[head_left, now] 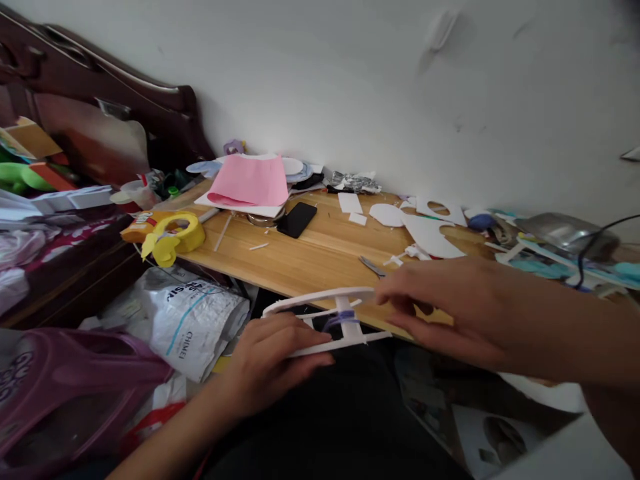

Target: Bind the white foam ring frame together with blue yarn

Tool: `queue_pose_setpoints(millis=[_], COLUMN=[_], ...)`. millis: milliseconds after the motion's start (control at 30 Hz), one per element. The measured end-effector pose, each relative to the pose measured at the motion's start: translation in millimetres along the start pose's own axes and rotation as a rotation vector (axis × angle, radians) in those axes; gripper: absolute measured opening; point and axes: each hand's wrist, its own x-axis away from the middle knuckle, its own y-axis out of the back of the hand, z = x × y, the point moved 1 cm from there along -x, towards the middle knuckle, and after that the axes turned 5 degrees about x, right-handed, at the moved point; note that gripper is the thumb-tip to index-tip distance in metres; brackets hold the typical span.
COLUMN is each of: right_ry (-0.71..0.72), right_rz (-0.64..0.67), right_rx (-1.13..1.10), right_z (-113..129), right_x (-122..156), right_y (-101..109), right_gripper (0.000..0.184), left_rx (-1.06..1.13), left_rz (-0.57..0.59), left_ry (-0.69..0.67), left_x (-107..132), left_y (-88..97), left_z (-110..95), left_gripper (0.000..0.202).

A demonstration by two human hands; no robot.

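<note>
My left hand [275,350] is closed around the left end of a white foam-like frame [345,293], with the thumb below and the fingers over the top. The frame has a curved upper edge, thin side strips and a short crosspiece. Purple yarn [343,319] is wound about that crosspiece. At the frame's right end is my right hand [430,303], its fingers curled toward the thumb; whatever is between them is too small or hidden to make out. Just beyond it, scissors [373,267] lie on the wooden table [300,260], partly covered by the hand.
A black phone [297,220], pink sheets [255,181] and white cut-outs [433,235] lie on the table. Yellow tape [187,232] sits at its left edge. A silver bag [185,320] and a purple plastic item [80,387] are lower left. A metal bowl [565,233] stands right.
</note>
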Motion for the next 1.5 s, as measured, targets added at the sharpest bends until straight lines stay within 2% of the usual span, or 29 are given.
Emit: queue_pose_setpoints(millis=[133, 300, 433, 633, 733, 1000, 1267, 1400, 1500], right_ry=[0.024, 0.057, 0.071, -0.042, -0.037, 0.009, -0.019, -0.063, 0.037], right_rz=[-0.023, -0.101, -0.146, 0.092, 0.152, 0.081, 0.166, 0.057, 0.007], right_rx=[-0.115, -0.205, -0.202, -0.106, -0.05, -0.106, -0.11, -0.107, -0.16], right_z=[-6, 0, 7, 14, 14, 5, -10, -6, 3], right_x=[0, -4, -11, -26, -32, -30, -20, -15, -17], right_y=[-17, -39, -34, -23, -22, -28, -34, -26, -21], right_gripper=[0.021, 0.017, 0.015, 0.008, 0.013, 0.013, 0.011, 0.015, 0.015], left_rx=[-0.023, -0.136, -0.199, -0.213, -0.213, -0.16, -0.176, -0.177, -0.169], left_rz=[0.072, 0.125, 0.153, 0.163, 0.146, 0.178, 0.143, 0.142, 0.157], left_ry=[0.034, 0.088, 0.096, 0.088, 0.06, 0.095, 0.133, 0.107, 0.104], left_x=[0, 4, 4, 5, 7, 6, 6, 4, 3], left_y=[3.1, 1.6, 0.0, -0.7, -2.0, -0.9, -0.7, -0.8, -1.6], left_z=[-3, -10, -12, -10, -7, -6, -7, -6, -8], left_gripper=[0.015, 0.023, 0.023, 0.029, 0.029, 0.026, 0.03, 0.024, 0.02])
